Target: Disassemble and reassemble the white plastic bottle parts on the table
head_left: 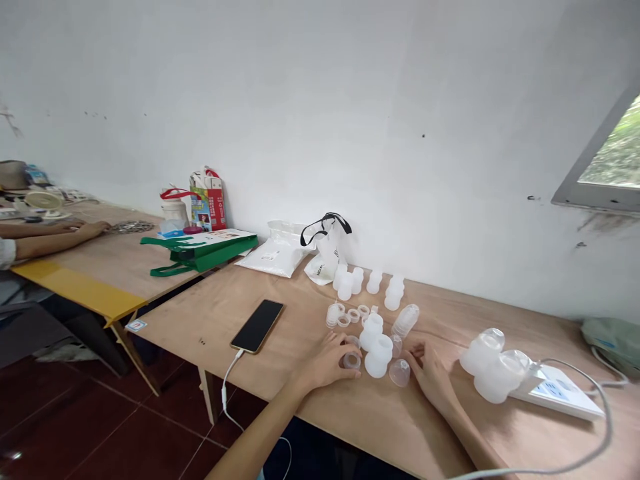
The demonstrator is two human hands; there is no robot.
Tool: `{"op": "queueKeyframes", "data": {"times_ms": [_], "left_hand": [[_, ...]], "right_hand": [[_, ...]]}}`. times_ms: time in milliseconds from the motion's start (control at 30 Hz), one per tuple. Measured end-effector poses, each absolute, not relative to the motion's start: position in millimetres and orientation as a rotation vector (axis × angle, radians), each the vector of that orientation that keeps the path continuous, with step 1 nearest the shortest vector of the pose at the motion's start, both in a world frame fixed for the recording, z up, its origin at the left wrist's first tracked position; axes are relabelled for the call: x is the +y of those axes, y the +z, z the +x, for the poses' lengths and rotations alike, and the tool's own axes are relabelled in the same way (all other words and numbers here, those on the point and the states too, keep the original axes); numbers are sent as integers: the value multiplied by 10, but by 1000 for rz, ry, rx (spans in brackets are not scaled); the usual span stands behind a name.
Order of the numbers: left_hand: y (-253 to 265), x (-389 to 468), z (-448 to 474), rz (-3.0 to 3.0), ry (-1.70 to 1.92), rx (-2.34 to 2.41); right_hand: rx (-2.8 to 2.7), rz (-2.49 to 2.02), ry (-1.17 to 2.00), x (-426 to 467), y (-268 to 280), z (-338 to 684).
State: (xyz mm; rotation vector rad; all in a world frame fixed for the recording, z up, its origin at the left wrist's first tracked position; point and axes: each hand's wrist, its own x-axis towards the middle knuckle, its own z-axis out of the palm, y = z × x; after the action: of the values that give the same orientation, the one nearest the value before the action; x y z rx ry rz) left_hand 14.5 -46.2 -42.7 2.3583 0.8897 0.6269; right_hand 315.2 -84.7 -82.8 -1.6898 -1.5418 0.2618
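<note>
Left forearm (265,427) slants up and inward; left hand (325,363) low, thumb (349,375) and fingers (345,349) curved, apart. Right forearm (467,433) slants in opposite; right hand (431,375) level-ish with the left, fingers loosely bent.

Looks like a workroom to me: a wooden table (190,320) under the left hand (327,363) and right hand (431,373), batches of frosted plastic bottles (379,358) between and beyond them, a marked white wall (300,100) ahead, and, well to their left, a co-worker's arm (55,248) at another table (125,273).

Blk phone (258,325) lies w/ wht cable (224,398) attached, grn bag (213,251) beyond.
</note>
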Motion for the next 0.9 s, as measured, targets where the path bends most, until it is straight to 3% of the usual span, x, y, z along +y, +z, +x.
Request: {"op": "queueKeyframes", "data": {"times_ms": [367,733,900], "left_hand": [[-428,-451,140,2389,634,874],[-461,-437,145,2333,649,864],[-433,-437,122,2165,675,876]], "right_hand": [[-1572,-1555,388,-295,-634,3035],[-1548,-1462,533,-932,-631,3049],[-1660,-1504,203,-1278,-619,2971]]}}
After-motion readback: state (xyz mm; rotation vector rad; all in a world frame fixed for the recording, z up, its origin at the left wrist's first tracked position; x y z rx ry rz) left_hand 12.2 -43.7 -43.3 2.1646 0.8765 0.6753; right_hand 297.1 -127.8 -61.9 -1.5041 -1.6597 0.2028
